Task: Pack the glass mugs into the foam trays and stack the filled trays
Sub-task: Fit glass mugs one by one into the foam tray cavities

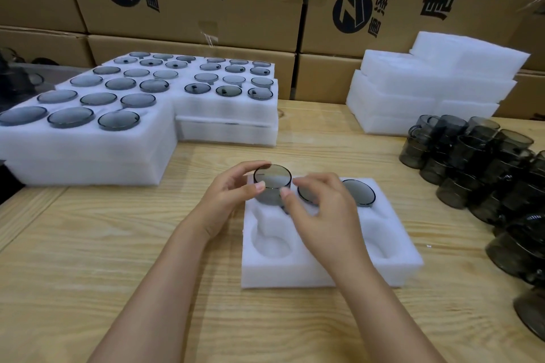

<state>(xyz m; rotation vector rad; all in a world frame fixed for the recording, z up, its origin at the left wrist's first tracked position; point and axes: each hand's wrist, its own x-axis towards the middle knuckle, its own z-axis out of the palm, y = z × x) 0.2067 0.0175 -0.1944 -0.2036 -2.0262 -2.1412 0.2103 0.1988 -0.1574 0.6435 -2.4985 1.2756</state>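
- Mug [272,182] of smoked glass is held at the far-left pocket of the foam tray [295,274], lower part sunk in the foam.
- Its round end is turned up and slightly toward the camera; the axis is near upright, a little tilted. Handle direction cannot be told.
- Left hand [233,194] is curled round the mug, forefinger on the far rim, thumb on the near wall.
- Right hand [321,209]: the thumb tip is set against the mug's near wall and the fingers are loosely bent over the middle mug [305,196]; a grip cannot be told.
- Right-hand mug [358,193] is seated in the far row.
- Tray is laid flat on the wooden table [118,244], long side left to right.
- Filled trays [88,132] are stacked far left; loose mugs [472,162] are piled at right.
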